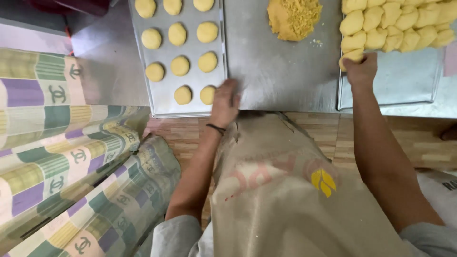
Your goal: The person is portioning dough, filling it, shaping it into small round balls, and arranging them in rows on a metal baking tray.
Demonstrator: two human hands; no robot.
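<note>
Steel worktable (281, 81) w/ wood floor below; patterned cloth at left. Left hand (224, 102) rests palm-down on table edge just beside the left tray (162, 102), fingers loose, gripping nothing, likely steadying. Round dough balls (180, 65) sit spaced in rows, prob. room to spread. Right hand (362, 69) closed on one dough piece (351, 56) at front of pile on right tray (390, 90). Crumb heap (294, 18) betw. trays.

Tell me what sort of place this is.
Probably a bakery or pastry kitchen: a steel worktable, a baking tray with rows of round dough pieces, a heap of yellow crumbly filling, and an apron.
</note>
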